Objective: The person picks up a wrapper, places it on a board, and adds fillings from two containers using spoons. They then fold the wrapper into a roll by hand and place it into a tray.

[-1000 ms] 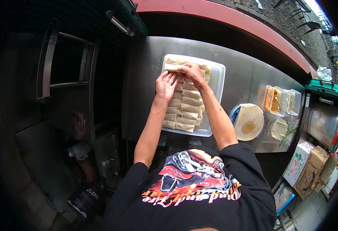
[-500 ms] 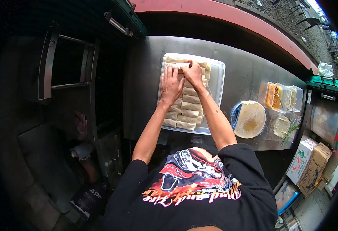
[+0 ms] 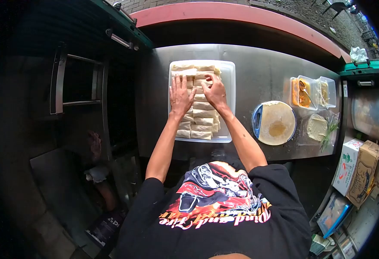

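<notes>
Pale wrapped rolls point(image 3: 204, 113) lie stacked in rows in a white plastic tray point(image 3: 229, 103) on the steel counter. Flat over the rolls at the tray's upper left rests my left hand point(image 3: 181, 97), its fingers stretched out and pointing to the far side. Beside it, my right hand point(image 3: 215, 92) is over the right column of rolls. Its fingers are bent, with a gap between thumb and forefinger, and nothing shows in it.
Right of the tray, a round board point(image 3: 277, 123) with a blue handle carries a wrapper sheet. Containers of orange filling point(image 3: 302, 93), a dough stack point(image 3: 317, 127) and green stalks point(image 3: 329, 135) lie farther right. Cardboard boxes point(image 3: 363, 172) stand at the right edge.
The view has shifted, so the tray appears farther left. My right hand has moved away from the roll near my left fingertips, and its fingers have parted. My left hand stays on the rolls.
</notes>
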Action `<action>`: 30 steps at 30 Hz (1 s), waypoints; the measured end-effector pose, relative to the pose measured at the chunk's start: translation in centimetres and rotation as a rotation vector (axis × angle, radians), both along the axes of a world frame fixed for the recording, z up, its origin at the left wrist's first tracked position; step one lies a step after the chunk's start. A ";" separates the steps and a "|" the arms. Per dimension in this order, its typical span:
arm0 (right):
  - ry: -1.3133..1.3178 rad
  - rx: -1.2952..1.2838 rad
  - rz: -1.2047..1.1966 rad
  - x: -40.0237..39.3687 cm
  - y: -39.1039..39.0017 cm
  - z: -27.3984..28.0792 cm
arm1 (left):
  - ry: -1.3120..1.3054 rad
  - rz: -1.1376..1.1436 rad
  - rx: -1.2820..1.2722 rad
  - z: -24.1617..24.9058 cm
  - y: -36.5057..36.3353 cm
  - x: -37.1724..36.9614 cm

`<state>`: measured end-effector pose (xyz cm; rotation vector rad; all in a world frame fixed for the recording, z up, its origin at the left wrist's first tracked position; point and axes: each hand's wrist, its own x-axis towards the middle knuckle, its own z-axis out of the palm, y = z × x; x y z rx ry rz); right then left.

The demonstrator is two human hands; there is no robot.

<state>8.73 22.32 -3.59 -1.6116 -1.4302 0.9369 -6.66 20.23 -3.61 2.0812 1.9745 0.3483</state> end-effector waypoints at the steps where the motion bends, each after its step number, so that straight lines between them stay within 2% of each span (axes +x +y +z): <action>1: 0.001 0.005 -0.009 1.0 -1.1 0.6 | 0.001 -0.009 0.005 0.5 -0.5 0.4; 5: 0.106 0.042 0.005 5.9 -6.8 1.9 | -0.036 -0.021 0.018 2.0 -4.2 3.0; 8: 0.115 -0.044 -0.032 10.7 -11.6 2.3 | -0.082 -0.053 0.026 1.8 -7.7 5.5; 16: 0.026 -0.152 -0.159 24.6 -21.3 -0.8 | -0.175 -0.125 0.015 2.0 -16.2 16.0; 23: -0.072 -0.163 -0.226 34.8 -25.6 -0.5 | -0.161 -0.239 0.037 1.7 -21.3 25.2; 30: -0.038 -0.146 -0.244 42.0 -27.8 -1.4 | -0.101 -0.332 -0.185 -1.4 -23.3 31.4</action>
